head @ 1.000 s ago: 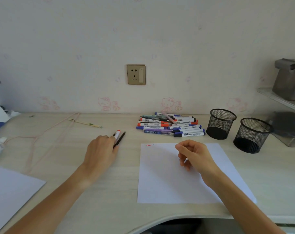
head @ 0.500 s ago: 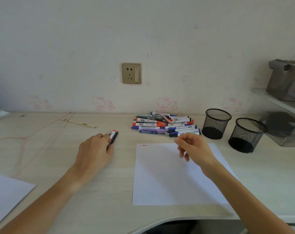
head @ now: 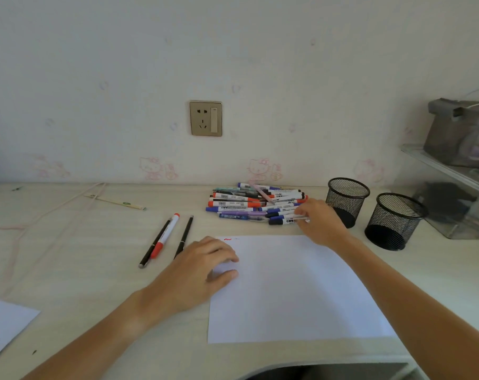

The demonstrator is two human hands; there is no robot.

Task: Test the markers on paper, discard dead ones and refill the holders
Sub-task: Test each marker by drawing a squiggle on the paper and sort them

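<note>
White test sheet [head: 293, 286] lies at the desk's front edge [head: 178, 363], small red squiggle [head: 227, 239] at its far-left corner. Marker pile [head: 256, 205] just beyond the sheet's far edge, near the wall. Two empty black mesh holders [head: 347, 201] [head: 396, 220] right of the pile, apart from the sheet. Bare desktop between sheet and holders.

Left of the sheet: red marker [head: 165, 235] flanked by two black pens [head: 153, 244] [head: 184, 235], lying loose.

Left hand [head: 198, 272] rests on the sheet's left edge, fingers loosely curled, holding nothing. Right hand [head: 319, 220] at the pile's near-right corner, fingertips on a dark-capped marker [head: 283, 221]; whether it grips, cannot tell.

Since a second ago: the left hand has let go of the red marker and pens and shifted onto the sheet; the right hand has gone from above the sheet out to the pile.
</note>
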